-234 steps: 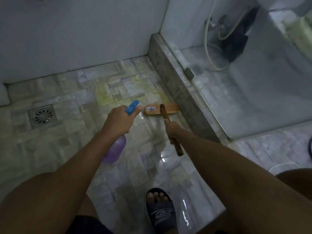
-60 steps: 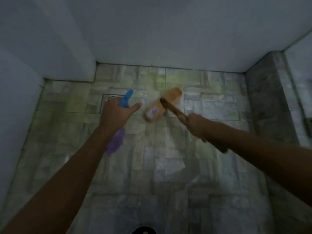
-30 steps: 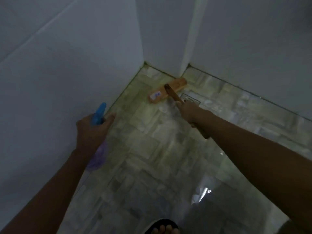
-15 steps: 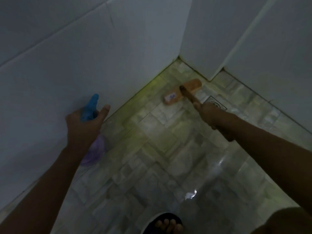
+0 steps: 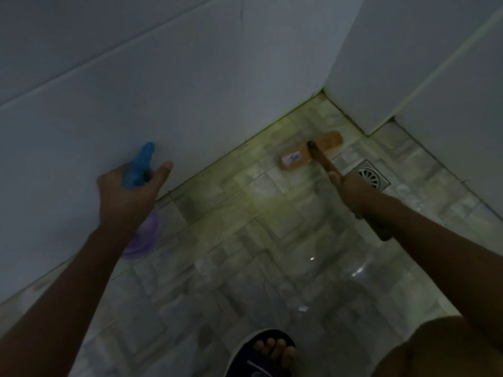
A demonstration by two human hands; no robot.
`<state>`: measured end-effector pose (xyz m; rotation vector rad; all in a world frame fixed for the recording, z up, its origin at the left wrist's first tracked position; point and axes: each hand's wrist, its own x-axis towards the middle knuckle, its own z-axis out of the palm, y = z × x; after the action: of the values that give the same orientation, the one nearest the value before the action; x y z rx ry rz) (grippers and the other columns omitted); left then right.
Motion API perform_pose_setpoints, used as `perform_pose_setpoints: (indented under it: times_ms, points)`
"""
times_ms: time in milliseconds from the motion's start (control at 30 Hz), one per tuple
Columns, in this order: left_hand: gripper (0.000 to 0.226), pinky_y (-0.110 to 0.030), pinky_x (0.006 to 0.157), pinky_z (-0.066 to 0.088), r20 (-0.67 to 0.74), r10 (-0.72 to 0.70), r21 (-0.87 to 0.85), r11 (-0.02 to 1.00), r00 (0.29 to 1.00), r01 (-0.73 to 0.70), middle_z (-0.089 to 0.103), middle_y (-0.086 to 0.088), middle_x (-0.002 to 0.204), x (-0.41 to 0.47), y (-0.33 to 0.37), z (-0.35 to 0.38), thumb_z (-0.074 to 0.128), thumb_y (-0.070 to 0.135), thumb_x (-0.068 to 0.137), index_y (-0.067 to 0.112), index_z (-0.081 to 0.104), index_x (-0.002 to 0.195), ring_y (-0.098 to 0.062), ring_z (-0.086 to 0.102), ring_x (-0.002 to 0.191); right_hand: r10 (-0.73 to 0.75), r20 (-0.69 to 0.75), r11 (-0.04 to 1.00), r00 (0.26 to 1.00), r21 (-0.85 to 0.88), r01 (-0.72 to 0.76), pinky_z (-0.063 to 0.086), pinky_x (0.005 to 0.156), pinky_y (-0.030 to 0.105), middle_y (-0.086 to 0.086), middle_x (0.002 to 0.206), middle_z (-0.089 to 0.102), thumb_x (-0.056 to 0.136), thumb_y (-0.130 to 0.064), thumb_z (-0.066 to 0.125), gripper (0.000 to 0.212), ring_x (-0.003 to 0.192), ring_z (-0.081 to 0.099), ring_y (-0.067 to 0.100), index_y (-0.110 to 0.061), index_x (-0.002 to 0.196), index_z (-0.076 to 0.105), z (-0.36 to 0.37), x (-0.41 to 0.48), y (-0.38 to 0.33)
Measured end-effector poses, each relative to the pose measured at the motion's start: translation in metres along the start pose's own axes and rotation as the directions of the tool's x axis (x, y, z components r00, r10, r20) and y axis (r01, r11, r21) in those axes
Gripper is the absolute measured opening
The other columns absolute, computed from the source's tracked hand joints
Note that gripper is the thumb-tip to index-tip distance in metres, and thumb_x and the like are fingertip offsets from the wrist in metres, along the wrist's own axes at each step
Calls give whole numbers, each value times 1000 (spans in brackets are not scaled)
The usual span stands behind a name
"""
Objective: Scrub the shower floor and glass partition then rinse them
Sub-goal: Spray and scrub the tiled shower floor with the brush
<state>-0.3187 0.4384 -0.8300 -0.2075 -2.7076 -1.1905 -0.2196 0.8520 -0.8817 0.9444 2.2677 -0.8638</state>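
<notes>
there, brush (image 5: 311, 154) on wet floor (image 5: 245, 240)

Wooden brush (image 5: 311, 154) on wet floor (image 5: 245, 262)

Pretty dim shot overall, murky blue-grey cast. The brightest patch was a yellowish glow on the floor (image 5: 261, 191) near the wall (image 5: 168, 99) edge, plus a few small wet glints lower down. Everything looked soft and slightly smeared, with wall lines bowing toward the frame edges.
</notes>
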Motion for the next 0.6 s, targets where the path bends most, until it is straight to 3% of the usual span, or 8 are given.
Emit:
perform_pose_setpoints:
  times_ms: [67,167,267,333,467,600]
  points:
    - [46,-35,54,50,-25,0,28,1000,1000,1,62,-17,61,-7,-7,-9,72,42,88,-3,70,96,-31,63,56,21,-58,997,998,78,-16,45,48,31,15,81,57,102,-60,32,62,62,55,28,-4,108,55,1,17,-22]
    - [46,-34,53,47,-45,-29,-6,1000,999,29,60,-18,57,-19,-19,-13,74,38,87,-3,63,70,-26,58,54,-44,-94,990,995,129,56,41,50,28,19,101,63,103,-56,33,61,69,57,29,-2,118,58,37,22,-69]
    - [49,-32,51,46,-37,-44,-23,999,998,43,59,-17,54,-31,-32,-13,74,38,87,-3,59,64,-27,56,52,-211,57,976,976,72,207,42,61,30,20,104,64,107,-47,32,59,82,60,31,2,116,61,98,-12,-102]
    - [49,-25,51,46,-38,-48,-18,999,998,48,58,-15,53,-35,-37,-15,75,39,86,-2,60,64,-26,57,51,-277,165,959,946,-11,283,42,66,29,17,99,66,107,-48,32,55,79,58,25,-2,107,62,125,-51,-100]
    - [45,-31,52,51,-54,-71,-35,997,996,69,59,-13,54,-38,-50,-27,75,41,87,1,63,68,-27,60,48,-228,246,953,942,-142,268,40,63,29,8,84,61,104,-54,33,52,74,59,23,-10,91,57,121,-91,-51]
    - [45,-26,53,48,-83,-53,24,998,995,55,59,-9,53,-49,-62,-38,75,41,87,3,64,67,-20,58,48,-166,171,958,971,-207,200,41,66,30,9,84,61,103,-54,34,58,74,59,26,-4,99,62,94,-86,-40]
